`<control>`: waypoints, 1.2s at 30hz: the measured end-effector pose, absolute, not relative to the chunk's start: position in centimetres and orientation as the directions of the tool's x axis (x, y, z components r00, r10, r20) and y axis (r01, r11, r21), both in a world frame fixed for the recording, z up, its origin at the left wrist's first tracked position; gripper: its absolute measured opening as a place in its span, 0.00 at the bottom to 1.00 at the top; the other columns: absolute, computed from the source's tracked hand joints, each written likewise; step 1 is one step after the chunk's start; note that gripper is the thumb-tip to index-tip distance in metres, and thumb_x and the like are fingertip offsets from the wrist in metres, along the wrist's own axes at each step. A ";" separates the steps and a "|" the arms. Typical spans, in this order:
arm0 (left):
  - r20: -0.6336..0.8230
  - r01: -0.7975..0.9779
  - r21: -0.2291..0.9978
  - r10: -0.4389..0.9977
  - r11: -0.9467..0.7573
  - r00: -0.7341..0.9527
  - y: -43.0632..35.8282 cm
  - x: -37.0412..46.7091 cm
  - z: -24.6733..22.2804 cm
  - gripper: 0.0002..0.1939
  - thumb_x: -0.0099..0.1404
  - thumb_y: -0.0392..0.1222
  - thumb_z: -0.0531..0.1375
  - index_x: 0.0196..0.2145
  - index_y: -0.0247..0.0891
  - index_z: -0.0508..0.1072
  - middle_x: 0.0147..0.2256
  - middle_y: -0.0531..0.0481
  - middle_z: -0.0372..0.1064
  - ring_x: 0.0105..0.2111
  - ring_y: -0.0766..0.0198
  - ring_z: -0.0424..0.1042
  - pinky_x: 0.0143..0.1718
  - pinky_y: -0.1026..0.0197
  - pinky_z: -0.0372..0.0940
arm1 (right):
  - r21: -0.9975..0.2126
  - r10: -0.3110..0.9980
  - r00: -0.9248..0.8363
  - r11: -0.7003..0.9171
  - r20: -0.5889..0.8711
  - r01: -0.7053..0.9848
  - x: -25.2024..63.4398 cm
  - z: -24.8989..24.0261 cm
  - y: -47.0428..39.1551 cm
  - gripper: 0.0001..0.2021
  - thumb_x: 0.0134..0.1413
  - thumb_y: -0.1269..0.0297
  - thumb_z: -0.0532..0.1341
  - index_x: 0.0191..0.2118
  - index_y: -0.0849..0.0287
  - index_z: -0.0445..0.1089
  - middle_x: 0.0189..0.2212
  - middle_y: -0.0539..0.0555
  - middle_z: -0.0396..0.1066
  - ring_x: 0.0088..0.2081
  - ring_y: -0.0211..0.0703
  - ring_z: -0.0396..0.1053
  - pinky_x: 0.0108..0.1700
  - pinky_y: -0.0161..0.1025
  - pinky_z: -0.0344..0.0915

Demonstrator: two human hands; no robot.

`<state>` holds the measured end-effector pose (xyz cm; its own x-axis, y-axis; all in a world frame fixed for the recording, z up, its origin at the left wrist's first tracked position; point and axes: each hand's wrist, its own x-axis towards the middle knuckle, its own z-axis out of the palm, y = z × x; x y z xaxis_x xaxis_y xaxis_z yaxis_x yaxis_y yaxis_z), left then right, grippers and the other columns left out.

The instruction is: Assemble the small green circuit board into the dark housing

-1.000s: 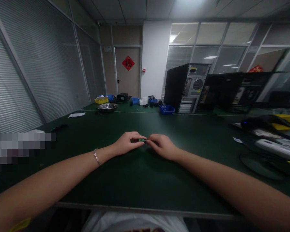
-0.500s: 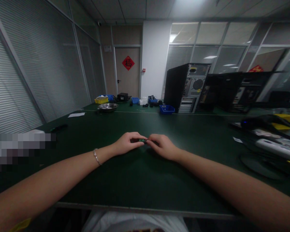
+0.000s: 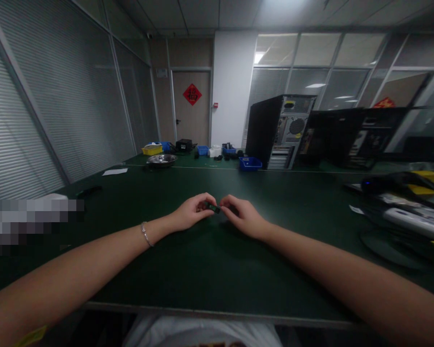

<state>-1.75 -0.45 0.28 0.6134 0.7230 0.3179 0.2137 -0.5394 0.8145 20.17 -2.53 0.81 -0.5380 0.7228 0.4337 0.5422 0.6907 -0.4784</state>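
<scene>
A small green circuit board [image 3: 213, 207] is pinched between the thumb and fingers of my left hand [image 3: 192, 212], low over the dark green table. The board slants down to the right. My right hand [image 3: 244, 217] is curled just to the right of it, its thumb and fingertips near the board's right end. Whether the right fingertips hold some tiny part is too small to tell. A silver bracelet [image 3: 146, 234] circles my left wrist.
The green table [image 3: 202, 274] holds a metal bowl [image 3: 161, 161], a blue bin [image 3: 250, 164], a yellow bin [image 3: 152, 150] and a black computer tower [image 3: 275, 130] along the back. White paper [image 3: 115, 171] lies back left. Cables and a silver device [image 3: 415, 221] are at right.
The board in my left hand has tilted, its right end now lower. My left fingers have risen slightly, and my right fingertips have shifted a little.
</scene>
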 end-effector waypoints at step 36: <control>0.311 0.360 0.709 0.727 -0.606 0.613 -0.9 -2.0 0.8 0.21 0.65 0.43 0.56 0.55 0.37 0.65 0.39 0.46 0.71 0.36 0.62 0.70 0.36 0.61 0.64 | -0.425 0.676 -0.564 0.736 0.474 0.527 20.1 1.0 -2.8 0.08 0.63 0.64 0.53 0.37 0.59 0.68 0.31 0.52 0.70 0.31 0.39 0.66 0.33 0.34 0.59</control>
